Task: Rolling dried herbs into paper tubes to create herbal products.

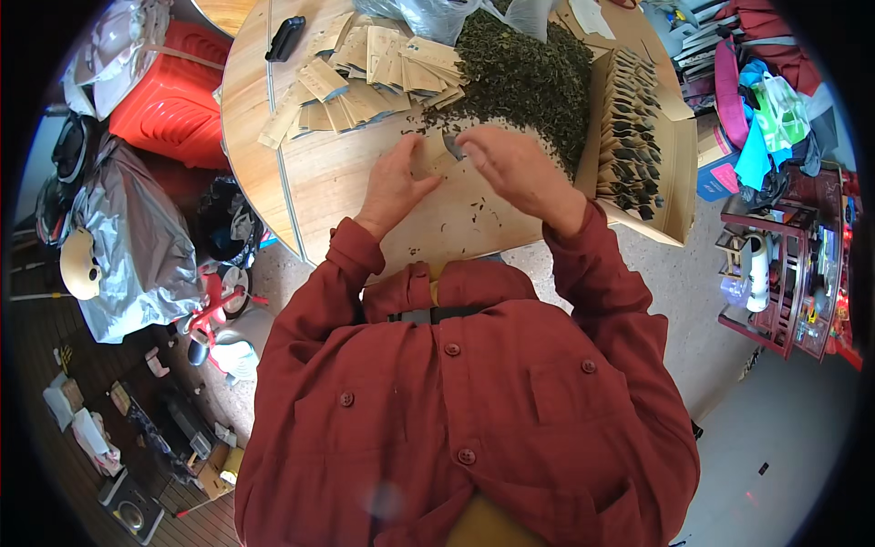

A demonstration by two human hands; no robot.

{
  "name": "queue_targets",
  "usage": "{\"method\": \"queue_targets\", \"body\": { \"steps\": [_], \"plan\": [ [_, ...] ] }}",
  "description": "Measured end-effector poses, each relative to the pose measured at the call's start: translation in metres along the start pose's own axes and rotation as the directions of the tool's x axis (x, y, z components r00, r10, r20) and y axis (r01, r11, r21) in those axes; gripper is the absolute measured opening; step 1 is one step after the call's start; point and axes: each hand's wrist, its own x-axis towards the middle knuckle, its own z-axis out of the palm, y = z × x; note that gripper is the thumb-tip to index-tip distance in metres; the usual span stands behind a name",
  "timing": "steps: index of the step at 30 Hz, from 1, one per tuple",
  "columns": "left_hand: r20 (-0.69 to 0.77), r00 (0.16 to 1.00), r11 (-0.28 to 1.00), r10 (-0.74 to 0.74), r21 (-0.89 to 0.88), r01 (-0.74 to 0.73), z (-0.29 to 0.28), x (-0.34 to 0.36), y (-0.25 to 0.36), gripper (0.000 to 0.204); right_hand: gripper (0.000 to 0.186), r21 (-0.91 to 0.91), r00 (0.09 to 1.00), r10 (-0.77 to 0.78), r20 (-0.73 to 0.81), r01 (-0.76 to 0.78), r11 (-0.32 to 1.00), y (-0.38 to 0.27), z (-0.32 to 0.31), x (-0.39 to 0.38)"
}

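Observation:
Above the near part of the wooden table (365,196), my left hand (394,182) is curved, with its thumb and fingers apart. To its right, my right hand (518,166) is closed, fingertips pinching a small dark-grey flat piece (452,146); most of it is hidden, so its kind is unclear. A tan patch lies between the hands; I cannot tell paper from tabletop there. Just beyond my right hand spreads a heap of dark dried leaves (529,77), like loose tea. Kraft paper packets (369,77) lie in a loose pile beyond my left hand.
At right, a cardboard box (674,182) holds rows of filled packets (629,137). Clear plastic bags (428,16) lie behind the leaves. A black handheld object (285,38) rests at the far left. Leaf crumbs (483,214) dot the near tabletop. Red plastic stools (173,91) stand left.

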Motion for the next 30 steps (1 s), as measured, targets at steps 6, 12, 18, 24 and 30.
{"method": "queue_targets", "body": {
  "steps": [6, 12, 18, 24, 30],
  "plan": [
    [-0.047, 0.994, 0.990, 0.095, -0.101, -0.099, 0.006, 0.000, -0.006, 0.053, 0.024, 0.559, 0.846, 0.516, -0.132, -0.366, 0.744, 0.021, -0.019, -0.019],
    [-0.095, 0.995, 0.948, 0.011, -0.316, -0.040, 0.000, -0.007, -0.016, 0.055, 0.029, 0.874, 0.742, 0.624, 0.244, -0.447, 0.189, 0.064, 0.042, -0.054],
    [-0.157, 0.976, 0.874, -0.148, -0.483, 0.055, -0.028, -0.007, -0.022, 0.052, 0.029, 0.860, 0.716, 0.511, 0.476, -0.501, -0.099, 0.029, 0.096, -0.030],
    [-0.174, 0.971, 0.897, -0.163, -0.436, 0.073, -0.025, -0.013, -0.022, 0.055, 0.026, 0.962, 0.658, 0.702, 0.272, -0.177, -0.207, 0.052, 0.120, -0.013],
    [-0.161, 0.971, 0.908, -0.176, -0.409, 0.097, -0.022, -0.016, -0.029, 0.055, 0.025, 0.993, 0.514, 0.856, -0.048, -0.065, 0.094, 0.088, 0.072, -0.035]
  ]
}}
